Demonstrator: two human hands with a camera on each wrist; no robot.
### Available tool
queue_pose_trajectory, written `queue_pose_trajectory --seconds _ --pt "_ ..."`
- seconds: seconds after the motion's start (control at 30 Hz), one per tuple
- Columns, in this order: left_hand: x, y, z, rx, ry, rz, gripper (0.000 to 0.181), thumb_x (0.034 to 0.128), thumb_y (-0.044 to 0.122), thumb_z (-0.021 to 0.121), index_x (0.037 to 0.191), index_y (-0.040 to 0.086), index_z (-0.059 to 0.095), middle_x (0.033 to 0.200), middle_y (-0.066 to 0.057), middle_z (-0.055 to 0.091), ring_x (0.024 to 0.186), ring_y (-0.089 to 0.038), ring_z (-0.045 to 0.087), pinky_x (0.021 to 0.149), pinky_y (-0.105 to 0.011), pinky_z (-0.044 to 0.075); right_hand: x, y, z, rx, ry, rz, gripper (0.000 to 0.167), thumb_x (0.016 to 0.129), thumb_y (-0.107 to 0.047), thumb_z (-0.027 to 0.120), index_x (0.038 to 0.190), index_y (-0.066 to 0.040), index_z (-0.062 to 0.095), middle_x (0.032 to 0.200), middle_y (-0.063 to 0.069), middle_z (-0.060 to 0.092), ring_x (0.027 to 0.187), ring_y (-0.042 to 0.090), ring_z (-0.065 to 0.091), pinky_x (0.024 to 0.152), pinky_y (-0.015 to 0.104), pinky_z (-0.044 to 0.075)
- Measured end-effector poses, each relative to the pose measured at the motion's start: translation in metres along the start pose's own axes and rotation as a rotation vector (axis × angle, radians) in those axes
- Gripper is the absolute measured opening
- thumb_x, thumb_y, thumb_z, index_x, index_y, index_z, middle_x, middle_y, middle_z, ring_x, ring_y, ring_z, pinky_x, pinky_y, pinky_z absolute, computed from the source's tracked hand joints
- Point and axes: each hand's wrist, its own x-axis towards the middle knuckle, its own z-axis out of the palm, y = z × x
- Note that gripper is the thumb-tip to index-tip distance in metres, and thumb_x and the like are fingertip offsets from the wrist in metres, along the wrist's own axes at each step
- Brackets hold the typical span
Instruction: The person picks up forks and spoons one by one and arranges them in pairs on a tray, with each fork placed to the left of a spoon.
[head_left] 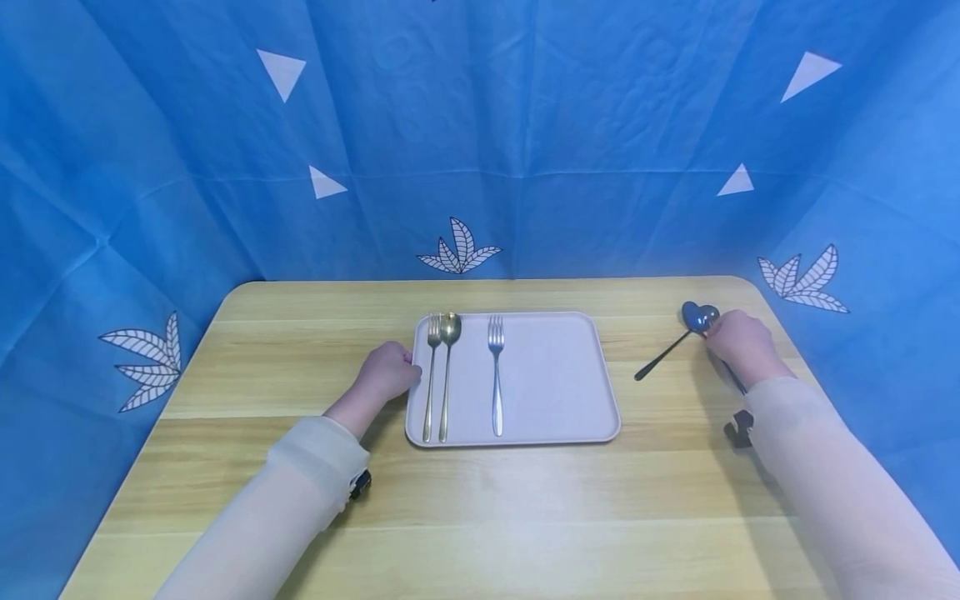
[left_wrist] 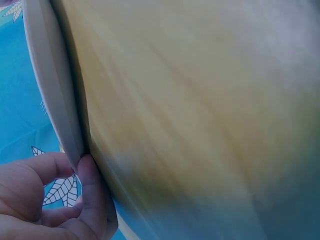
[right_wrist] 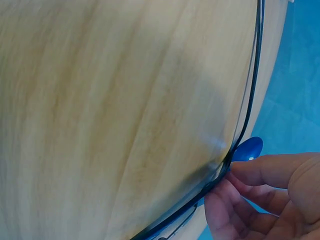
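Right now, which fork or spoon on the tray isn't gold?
The silver fork lying alone near the middle of the tray. The other two, a gold fork and a gold spoon, lie side by side near the left edge.

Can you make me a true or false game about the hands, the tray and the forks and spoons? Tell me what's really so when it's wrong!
1. The left hand is pinching the edge of the tray. True.

2. On the tray, the gold spoon lies between the gold fork and the silver fork. True.

3. The gold spoon is being held up in the air. False: it lies on the tray, and the right hand is pinching a dark spoon instead.

4. The silver fork's prongs point toward the person. False: they point away, toward the blue cloth.

5. The dark spoon is off the tray, to its right. True.
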Motion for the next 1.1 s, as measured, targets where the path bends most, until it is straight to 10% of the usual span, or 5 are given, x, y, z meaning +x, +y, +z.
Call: queue_pose_trajectory --seconds 0.67,1.1 --pt "0.0009 -0.0002 0.0008 0.017 0.007 0.005 0.029 0.0848 0.007 0.056 0.059 0.011 0.044 0.056 0.001 0.038 0.052 -0.016 0.040 0.049 -0.028 0.035 0.0075 0.0005 0.0068 -0.051 -0.024 0.028 0.024 0.092 -0.010 0.052 0.075 0.003 0.061 0.084 0.026 0.061 0.073 0.039 0.054 0.069 0.049 0.047" --pt "0.0000 0.0003 -0.0001 -0.008 -0.013 -0.010 0.029 0.0844 0.006 0.055 0.059 0.012 0.042 0.055 0.002 0.036 0.049 -0.014 0.038 0.047 -0.027 0.034 0.0062 0.0040 0.0022 -0.022 -0.150 0.032 0.020 0.083 -0.011 0.057 0.064 -0.010 0.050 0.065 0.007 0.055 0.060 0.023 0.050 0.057 0.034 0.042"
